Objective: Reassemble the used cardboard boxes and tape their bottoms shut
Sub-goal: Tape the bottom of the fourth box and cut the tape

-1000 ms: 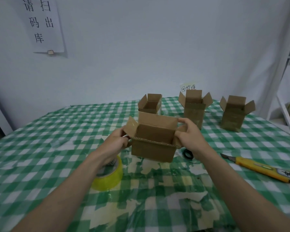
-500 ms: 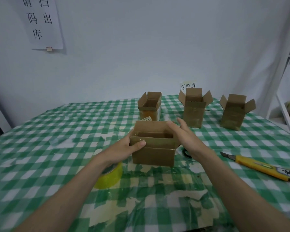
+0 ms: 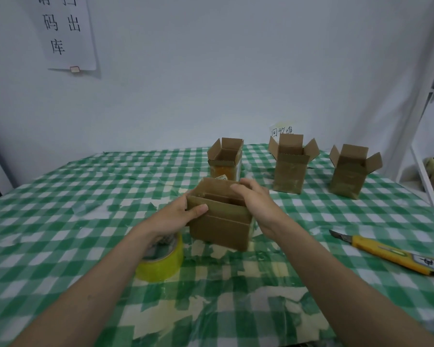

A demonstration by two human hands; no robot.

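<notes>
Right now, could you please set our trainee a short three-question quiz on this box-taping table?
1. True or false: the yellow utility knife lies to the right of the held box.
2. How many open-topped boxes stand behind the held box? A) two B) three C) five
3. Fill in: the roll of yellow tape sits under the person's ____ forearm.

Key: 1 true. 2 B: the back-left box, the middle box and the back-right box. 3 left; the left hand and right hand both have a grip on the held box.
</notes>
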